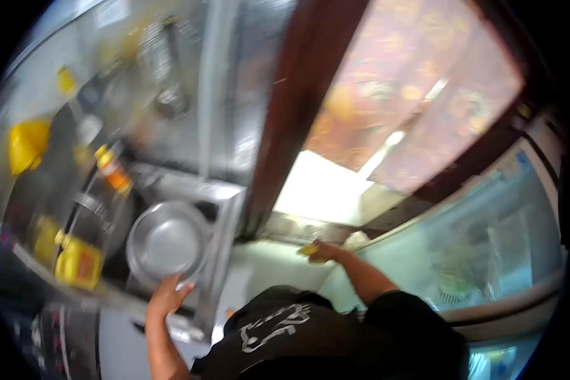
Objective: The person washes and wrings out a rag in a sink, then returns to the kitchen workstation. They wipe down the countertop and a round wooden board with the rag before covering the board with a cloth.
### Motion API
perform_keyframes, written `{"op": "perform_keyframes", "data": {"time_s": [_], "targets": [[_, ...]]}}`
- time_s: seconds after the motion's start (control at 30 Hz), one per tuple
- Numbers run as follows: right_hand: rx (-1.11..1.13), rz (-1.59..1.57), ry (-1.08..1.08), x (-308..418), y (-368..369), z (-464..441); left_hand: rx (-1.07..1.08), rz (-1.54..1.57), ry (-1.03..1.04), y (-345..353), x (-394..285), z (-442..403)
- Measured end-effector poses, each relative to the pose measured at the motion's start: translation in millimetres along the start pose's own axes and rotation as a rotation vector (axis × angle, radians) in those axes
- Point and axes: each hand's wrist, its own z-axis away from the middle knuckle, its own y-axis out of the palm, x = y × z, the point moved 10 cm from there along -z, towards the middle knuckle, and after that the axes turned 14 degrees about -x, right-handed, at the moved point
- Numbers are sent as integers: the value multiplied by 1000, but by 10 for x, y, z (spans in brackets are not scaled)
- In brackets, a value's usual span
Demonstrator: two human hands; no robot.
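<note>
Near the lower rim of a round metal pan point(169, 242) is my left hand point(168, 295), its thumb and fingers apart at the rim. The pan sits in a steel-edged stove or counter frame point(225, 234). Further right, my right hand point(325, 251) is closed on a small yellow item point(308, 249), too blurred to name, held over a pale surface point(272, 269) by the doorway. A yellow jug point(79, 261) and an orange bottle with a yellow cap point(113, 170) stand left of the pan.
A yellow bag-like object point(28, 145) is at the far left. Utensils point(164, 69) hang by the metal wall. A dark red door frame point(304, 95) borders a patterned curtain point(411, 95). On the right is a glass-fronted case point(475, 240).
</note>
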Motion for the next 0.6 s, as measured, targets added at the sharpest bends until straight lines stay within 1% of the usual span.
{"op": "perform_keyframes", "data": {"time_s": [0.03,0.07,0.1,0.17,0.2,0.27,0.3,0.37,0.4,0.43,0.47,0.5,0.53,0.6], "targets": [[-114,-148,121,-475,-68,-91,36,228,9,26,-153,-66],[-101,-482,254,-813,5,-35,170,616,-77,209,-362,-129],[-87,-822,364,-1110,-40,-9,184,637,-60,298,-630,-196],[-139,-719,512,-1567,-126,-56,236,658,-9,482,-1125,-374],[-165,-660,585,-1841,-232,-93,220,476,70,715,-1080,-570],[-148,-538,428,-2126,-258,-267,307,132,115,1082,-1351,-799],[-173,-543,655,-2222,-408,-185,347,-49,125,1319,-1574,-943],[-168,-626,590,-2064,-781,-189,362,-246,277,1706,-2010,-1176],[-221,-664,549,-2160,-859,-282,378,-340,350,1913,-2182,-1268],[-271,-700,505,-2256,-933,-373,385,-389,428,2102,-2368,-1375],[-387,-727,448,-2505,-905,-651,392,-428,511,2303,-2513,-1496],[-485,-754,392,-2576,-968,-731,400,-471,591,2426,-2647,-1546],[-579,-775,332,-2591,-1068,-767,507,-507,577,2543,-2769,-1617],[-734,-814,219,-2516,-1294,-826,507,-515,671,2638,-3094,-1875]]}}
